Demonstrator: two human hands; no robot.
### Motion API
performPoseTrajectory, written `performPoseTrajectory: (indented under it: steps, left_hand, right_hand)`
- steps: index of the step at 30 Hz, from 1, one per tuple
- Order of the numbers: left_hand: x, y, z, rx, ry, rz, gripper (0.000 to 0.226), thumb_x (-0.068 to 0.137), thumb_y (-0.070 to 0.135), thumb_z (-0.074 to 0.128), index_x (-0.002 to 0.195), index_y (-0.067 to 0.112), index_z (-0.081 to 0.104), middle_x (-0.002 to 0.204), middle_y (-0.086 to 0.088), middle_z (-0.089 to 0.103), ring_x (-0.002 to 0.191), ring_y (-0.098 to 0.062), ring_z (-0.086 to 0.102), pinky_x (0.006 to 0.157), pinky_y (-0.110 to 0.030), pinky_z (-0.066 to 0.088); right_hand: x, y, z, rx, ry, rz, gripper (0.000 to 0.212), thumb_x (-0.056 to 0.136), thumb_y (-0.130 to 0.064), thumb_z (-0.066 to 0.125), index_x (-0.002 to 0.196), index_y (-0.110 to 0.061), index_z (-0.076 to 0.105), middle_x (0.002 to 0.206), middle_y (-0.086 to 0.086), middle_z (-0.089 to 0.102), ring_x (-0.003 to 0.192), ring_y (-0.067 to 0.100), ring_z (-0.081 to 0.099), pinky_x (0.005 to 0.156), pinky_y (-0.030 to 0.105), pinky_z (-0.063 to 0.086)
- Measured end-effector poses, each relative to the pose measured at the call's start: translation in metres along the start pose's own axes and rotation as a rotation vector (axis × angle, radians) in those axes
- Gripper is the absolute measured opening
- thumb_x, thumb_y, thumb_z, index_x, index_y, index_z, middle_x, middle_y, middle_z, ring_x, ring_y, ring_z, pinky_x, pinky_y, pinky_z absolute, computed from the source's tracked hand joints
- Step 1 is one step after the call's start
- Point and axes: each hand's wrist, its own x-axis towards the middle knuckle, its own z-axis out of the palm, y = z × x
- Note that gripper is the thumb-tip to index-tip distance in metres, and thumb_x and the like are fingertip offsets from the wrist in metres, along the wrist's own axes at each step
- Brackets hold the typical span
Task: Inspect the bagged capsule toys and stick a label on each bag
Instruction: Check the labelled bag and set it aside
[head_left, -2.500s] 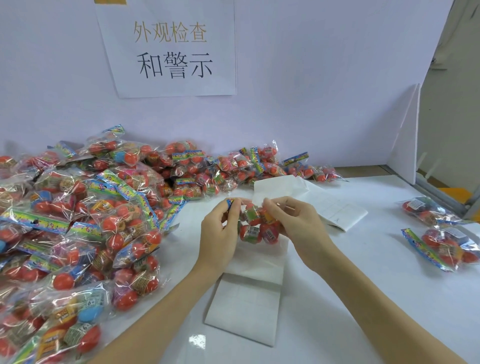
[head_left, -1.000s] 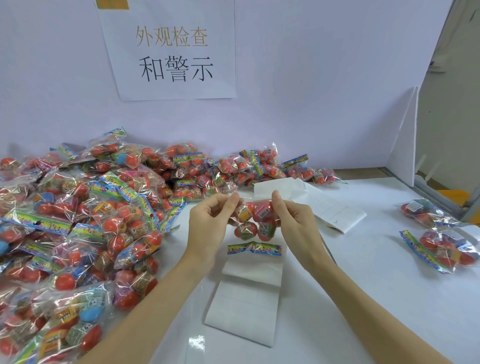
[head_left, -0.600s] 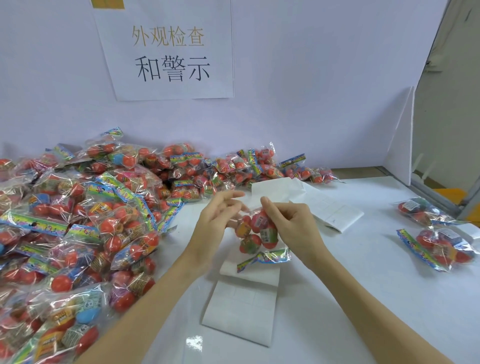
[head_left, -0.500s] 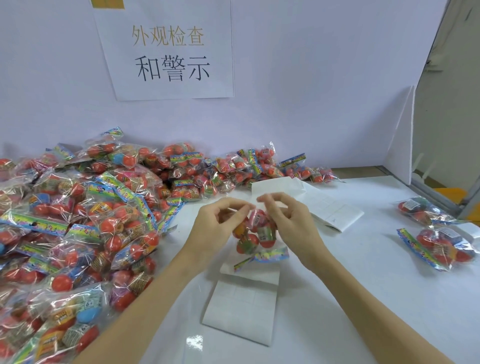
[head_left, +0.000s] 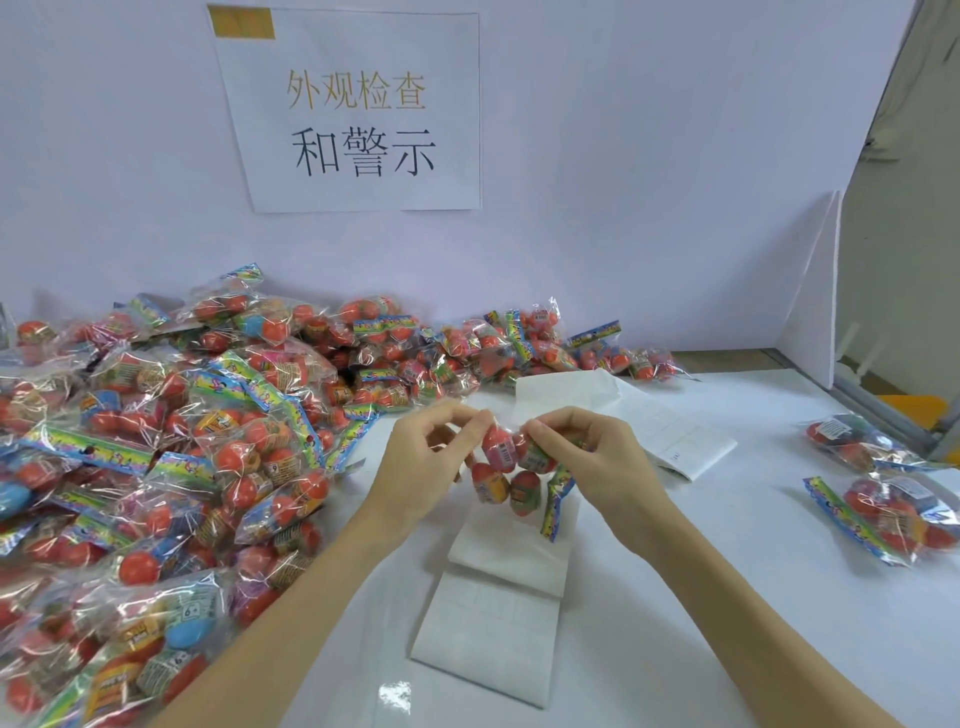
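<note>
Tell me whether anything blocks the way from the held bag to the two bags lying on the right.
Nothing visible does: only bare white table lies between the clear bag of red capsule toys and the two finished bags.

Your left hand (head_left: 423, 470) and right hand (head_left: 592, 462) are both bare: no gloves, no finger cots, no rings on any finger that shows. Your fingers (head_left: 457, 415) are slim, and the nails that can be seen look short and unpainted. Both wrists carry nothing, neither watch, strap nor bracelet. Your left forearm (head_left: 291, 613) and right forearm (head_left: 737, 608) are uncovered all the way to the lower edge of the view, so any sleeve you wear ends above what shows. There are no markings, plasters or tape on either arm.
</note>
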Motion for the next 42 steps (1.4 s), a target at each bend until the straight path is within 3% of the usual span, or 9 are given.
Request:
performPoseTrajectory:
  steps: [5,10,16,20,26,34,36,39,42]
  left_hand:
    - [-0.002,-0.003,0.009,0.191,0.064,0.107,0.015,0.104,0.006,0.058,0.094,0.003,0.07,0.099,-0.004,0.062,0.086,-0.021,0.064,0.08,-0.039,0.056]
    - [-0.014,-0.001,0.022,0.168,0.101,0.105,0.016,0.107,0.011,0.054,0.101,0.009,0.068,0.1,0.001,0.066,0.094,-0.012,0.064,0.085,-0.02,0.049]
    - [-0.009,0.001,0.017,-0.035,0.096,-0.035,0.01,0.104,0.018,0.063,0.097,0.011,0.066,0.086,-0.002,0.072,0.078,-0.017,0.069,0.077,-0.033,0.057]
    - [-0.002,-0.002,0.004,-0.127,0.152,-0.117,0.022,0.105,0.025,0.062,0.092,0.008,0.063,0.084,-0.01,0.065,0.081,-0.03,0.063,0.087,-0.055,0.053]
    - [0.004,-0.006,0.002,-0.137,0.16,-0.167,0.027,0.104,0.031,0.063,0.084,0.013,0.065,0.075,0.007,0.067,0.074,-0.011,0.066,0.074,-0.03,0.054]
    - [0.004,-0.013,0.005,-0.172,0.246,-0.175,0.025,0.103,0.026,0.065,0.09,0.005,0.063,0.084,-0.005,0.07,0.082,-0.021,0.071,0.075,-0.034,0.061]
    - [0.004,-0.006,0.003,-0.291,0.197,-0.214,0.019,0.101,0.026,0.067,0.107,0.009,0.061,0.094,-0.008,0.071,0.081,-0.018,0.07,0.066,-0.026,0.058]
    - [0.005,0.003,0.0,-0.384,0.02,-0.305,0.05,0.091,0.047,0.071,0.127,0.015,0.059,0.108,-0.006,0.071,0.082,-0.018,0.071,0.068,-0.029,0.057]
    - [0.001,0.003,0.002,-0.273,-0.105,-0.308,0.035,0.097,0.036,0.071,0.108,0.003,0.075,0.101,-0.015,0.077,0.084,-0.02,0.07,0.072,-0.026,0.057]
  right_hand:
    - [-0.002,-0.003,0.012,-0.139,0.067,-0.052,0.018,0.102,-0.028,0.065,0.092,-0.017,0.074,0.088,-0.01,0.079,0.082,0.005,0.072,0.079,0.028,0.059]
    - [-0.004,-0.004,0.011,-0.199,0.137,-0.095,0.019,0.101,-0.031,0.066,0.089,-0.018,0.075,0.084,-0.006,0.077,0.084,0.014,0.072,0.085,0.042,0.059]
    - [-0.001,-0.002,0.004,0.008,0.087,-0.074,0.017,0.101,-0.032,0.066,0.105,-0.022,0.078,0.093,-0.003,0.08,0.091,0.014,0.076,0.079,0.028,0.062]
    - [0.001,0.002,0.003,0.001,0.061,-0.023,0.02,0.101,-0.03,0.067,0.091,-0.028,0.084,0.092,-0.004,0.081,0.089,0.012,0.075,0.082,0.027,0.061]
    - [0.003,-0.001,0.004,0.13,0.063,0.107,0.021,0.102,-0.024,0.065,0.097,-0.015,0.083,0.096,0.005,0.081,0.09,0.02,0.072,0.087,0.035,0.061]
    - [-0.002,-0.008,0.002,0.163,-0.125,0.098,0.034,0.1,-0.04,0.065,0.116,-0.01,0.07,0.1,0.007,0.08,0.094,0.023,0.078,0.078,0.031,0.063]
    - [-0.002,-0.007,0.002,0.107,-0.066,0.063,0.018,0.101,-0.028,0.067,0.107,-0.012,0.073,0.092,0.005,0.08,0.084,0.017,0.076,0.071,0.026,0.061]
    - [-0.003,-0.004,0.001,0.037,-0.061,0.018,0.016,0.102,-0.028,0.066,0.103,-0.019,0.08,0.091,0.001,0.081,0.084,0.017,0.076,0.072,0.027,0.06]
    - [-0.004,-0.004,0.003,0.02,-0.057,0.016,0.018,0.102,-0.032,0.066,0.103,-0.024,0.082,0.091,0.0,0.081,0.083,0.016,0.076,0.072,0.028,0.06]
